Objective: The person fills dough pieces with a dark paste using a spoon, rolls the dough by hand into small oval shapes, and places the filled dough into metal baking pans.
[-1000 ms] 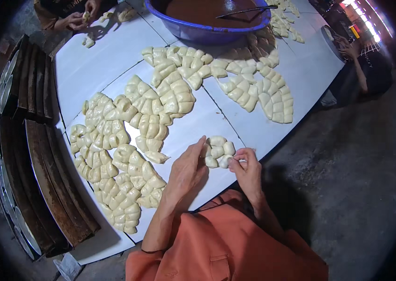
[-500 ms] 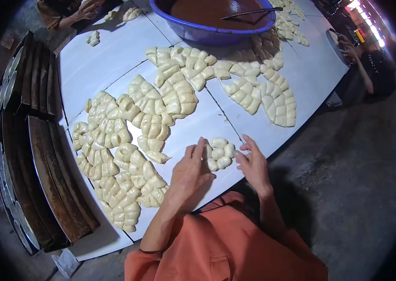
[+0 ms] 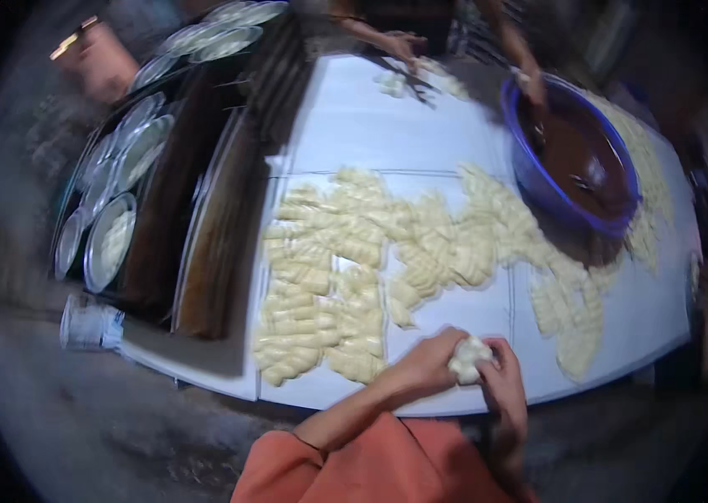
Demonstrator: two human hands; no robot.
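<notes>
The picture is smeared by motion. Near the front edge of the white table (image 3: 612, 352), my left hand (image 3: 438, 356) and my right hand (image 3: 501, 377) grip a small cluster of pale dough pieces (image 3: 470, 362) from either side, fingers curled round it. To their left and beyond them lies a wide spread of glossy, segmented dough (image 3: 337, 226), with a further patch (image 3: 568, 318) to their right. Whether the cluster still touches the table cannot be told.
A blue basin (image 3: 526, 155) of brown liquid stands at back right, a co-worker's hand (image 3: 532, 84) over it. Another person's hand (image 3: 404, 49) is by dough at the back. Long dark metal moulds (image 3: 207, 235), round pans (image 3: 111, 243) and a clear plastic item (image 3: 86, 323) occupy the left.
The view has swung leftward. My hands have closed in on the small dough cluster, where my right fingers were apart. A co-worker's hand has reached into the basin.
</notes>
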